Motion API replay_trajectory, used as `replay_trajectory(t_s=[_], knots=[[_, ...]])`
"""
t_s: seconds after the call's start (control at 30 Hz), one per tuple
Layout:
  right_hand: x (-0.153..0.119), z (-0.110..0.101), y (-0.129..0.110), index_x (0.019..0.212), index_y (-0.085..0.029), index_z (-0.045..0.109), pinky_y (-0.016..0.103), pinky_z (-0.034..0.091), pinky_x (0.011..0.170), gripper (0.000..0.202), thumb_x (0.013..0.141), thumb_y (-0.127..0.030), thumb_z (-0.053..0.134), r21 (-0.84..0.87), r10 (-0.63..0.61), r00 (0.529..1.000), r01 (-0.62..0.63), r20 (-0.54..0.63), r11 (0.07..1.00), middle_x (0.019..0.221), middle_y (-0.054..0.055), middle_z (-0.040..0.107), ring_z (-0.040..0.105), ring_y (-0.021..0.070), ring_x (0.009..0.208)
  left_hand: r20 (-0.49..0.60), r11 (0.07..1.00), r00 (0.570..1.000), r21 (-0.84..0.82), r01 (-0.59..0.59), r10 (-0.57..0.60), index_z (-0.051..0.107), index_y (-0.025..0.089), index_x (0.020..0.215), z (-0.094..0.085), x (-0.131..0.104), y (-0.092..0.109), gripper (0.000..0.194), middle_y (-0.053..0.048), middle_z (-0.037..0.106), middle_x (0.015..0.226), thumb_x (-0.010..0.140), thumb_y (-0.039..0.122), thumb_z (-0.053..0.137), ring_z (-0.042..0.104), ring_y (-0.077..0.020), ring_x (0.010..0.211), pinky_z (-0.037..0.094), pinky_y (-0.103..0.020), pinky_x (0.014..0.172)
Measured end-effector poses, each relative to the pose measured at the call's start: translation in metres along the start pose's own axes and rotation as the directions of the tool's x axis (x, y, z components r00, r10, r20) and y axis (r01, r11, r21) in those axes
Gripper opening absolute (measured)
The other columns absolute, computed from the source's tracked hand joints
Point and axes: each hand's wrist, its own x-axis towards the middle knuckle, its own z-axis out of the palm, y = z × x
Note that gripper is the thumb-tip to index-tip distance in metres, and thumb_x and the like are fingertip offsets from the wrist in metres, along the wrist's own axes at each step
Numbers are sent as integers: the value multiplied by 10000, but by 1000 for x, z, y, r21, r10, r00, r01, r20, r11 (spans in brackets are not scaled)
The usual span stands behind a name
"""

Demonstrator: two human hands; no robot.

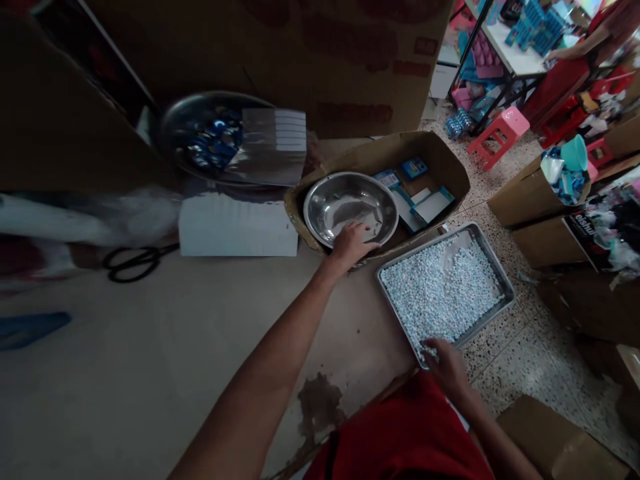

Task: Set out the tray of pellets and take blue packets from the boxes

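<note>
At the near edge of the metal tray [505, 293], the right hand [447, 365] rests with its fingers curled down into the small pale beads [440, 293] that fill most of it; whether its grip has closed on any beads I cannot tell. The tray lies tilted just off the corner of the pale surface [150, 373], above a speckled floor [520, 360], and one far corner of it is bare metal. Further out, the left hand [353, 245] reaches across the surface, its grip loosely curled over the near rim of a steel bowl [345, 203]; it is not clenched. The bowl sits in an open cardboard box [440, 160] beside small blue and white packets [415, 193]. Left of the box lie white folded cartons [237, 227] and black scissors [133, 262]. Beyond these stands a round metal dish [177, 127] holding blue pieces, partly covered by a grey sheet [273, 147]. Far off at the upper right, another person in red works at a white table [520, 60], near a pink stool [500, 137]
</note>
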Motion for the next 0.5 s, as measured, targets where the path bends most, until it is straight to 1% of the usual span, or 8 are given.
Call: replay_trajectory(t_s=[0.07, 0.13, 0.17, 0.23, 0.27, 0.33, 0.43, 0.5], knots=[[55, -52, -25, 1194, -193, 724, 357, 560, 955, 280, 1076, -397, 571, 38, -130, 945, 148, -302, 988, 1138, 101, 778, 720, 230, 1063, 155, 998, 988, 70, -5, -6, 694, 101, 1313, 8, 14, 15, 556, -210, 719, 1309, 814, 270, 870, 675, -344, 1233, 533, -390, 1043], [129, -107, -57, 1067, -178, 711, 330, 544, 904, 309, 1109, -413, 516, -32, -210, 873, 219, -441, 975, 1031, 91, 753, 693, 209, 976, 239, 994, 971, 110, -1, -26, 729, 111, 1220, 14, 24, 29, 468, -189, 767, 1135, 767, 154, 841, 732, -331, 1084, 553, -368, 937], [170, -130, -74, 1050, -164, 702, 337, 533, 928, 322, 1122, -386, 480, -101, -233, 861, 210, -453, 972, 1037, 101, 739, 679, 213, 999, 266, 992, 963, 130, -1, -34, 747, 118, 1150, 13, 27, 37, 390, -175, 774, 1047, 764, 101, 804, 747, -326, 1024, 551, -365, 908], [248, -162, -103, 1192, -145, 699, 374, 520, 1001, 311, 1117, -365, 492, -281, -213, 923, 122, -321, 952, 1156, 127, 723, 656, 254, 1137, 277, 986, 960, 168, -9, -39, 756, 124, 1075, 5, 32, 51, 287, -179, 770, 984, 800, 47, 722, 757, -341, 1014, 541, -389, 918], [283, -168, -113, 1295, -149, 687, 399, 518, 1024, 334, 1109, -359, 505, -387, -166, 970, 85, -180, 918, 1249, 146, 702, 637, 282, 1214, 262, 982, 964, 187, -12, -38, 753, 121, 1091, -5, 33, 57, 273, -196, 768, 1010, 839, 48, 679, 753, -358, 1048, 534, -414, 941], [339, -163, -126, 1398, -133, 675, 456, 505, 1077, 388, 1059, -290, 573, -508, -54, 998, 54, 14, 860, 1447, 207, 608, 577, 338, 1343, 212, 972, 976, 236, 0, -51, 736, 116, 1159, -34, 30, 67, 260, -221, 762, 1062, 925, 109, 624, 739, -387, 1096, 520, -458, 968], [390, -132, -129, 1392, -27, 686, 573, 499, 1081, 437, 981, -147, 596, -548, 74, 989, 9, 128, 837, 1519, 318, 525, 557, 403, 1371, 61, 968, 994, 241, 71, -88, 740, 149, 1104, -98, 3, 77, 214, -146, 751, 974, 953, 296, 700, 738, -363, 1009, 523, -431, 911], [405, -110, -126, 1390, 34, 668, 602, 506, 1055, 451, 976, -85, 535, -570, 117, 981, -7, 156, 822, 1523, 364, 506, 562, 412, 1366, -79, 988, 994, 126, 90, -81, 747, 184, 1041, -146, -36, 76, 241, -69, 718, 887, 909, 385, 769, 721, -303, 886, 512, -374, 836]])
